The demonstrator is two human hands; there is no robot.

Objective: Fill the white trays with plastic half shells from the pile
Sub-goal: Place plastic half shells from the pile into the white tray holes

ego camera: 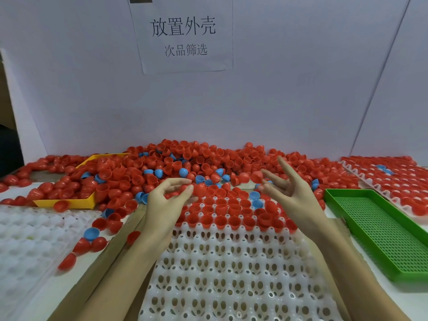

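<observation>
Blurring hides the fingertips of the right hand (286, 191), so I cannot tell if they touch the shells under them; the fingers are spread apart and mostly straight, and they hold nothing that I can see. A red blur just left of this hand may be a shell in the air, but it is not clear. The left hand (168, 198) has curled fingers, and thumb and fingertips pinch a red shell (201, 189) at the far edge of the middle tray (231, 269). How many shells this hand holds is hard to make out, because red lies against red there.

The middle tray is white with rows of round holes. Its far rows are filled with red shells and a few blue ones, its near rows are bare, and its near end is cut off by the picture edge. Both forearms reach over it. The pile (185, 163) of red and blue shells lies far behind the tray, against the white wall, just beyond both hands. A yellow tray (69, 202) on the left is half buried in the pile. Another white tray (30, 239) lies at near left, partly cut off. A green mesh tray (382, 230) lies at right, and beyond it a filled tray (393, 177) is cut by the right edge. A paper sign (183, 35) hangs on the wall.
</observation>
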